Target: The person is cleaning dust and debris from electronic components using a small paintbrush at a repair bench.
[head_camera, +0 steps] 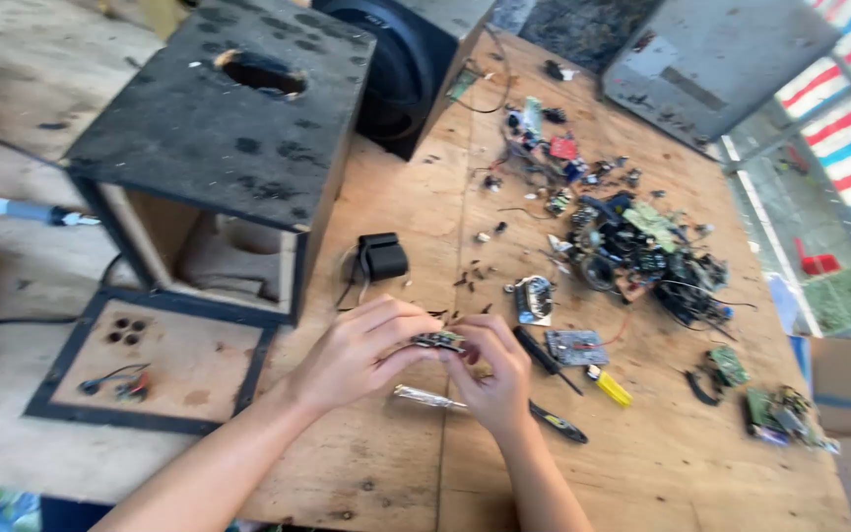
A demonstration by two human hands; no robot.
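My left hand (357, 350) and my right hand (490, 374) meet over the wooden table (396, 463), both pinching a small dark circuit board (437, 341) between their fingertips. Just below the hands lies a screwdriver with a clear handle (425, 397). A black-handled tool (556, 422) rests to the right of my right wrist. A small black transformer block (382, 256) with a wire sits a little beyond my left hand.
An open black speaker box (219, 148) stands at the left, its back panel (150, 360) lying flat in front. A heap of electronic parts and boards (632, 246) covers the right. A yellow-tipped screwdriver (603, 382), a speaker cabinet (396, 69) and a grey case (711, 59) lie farther off.
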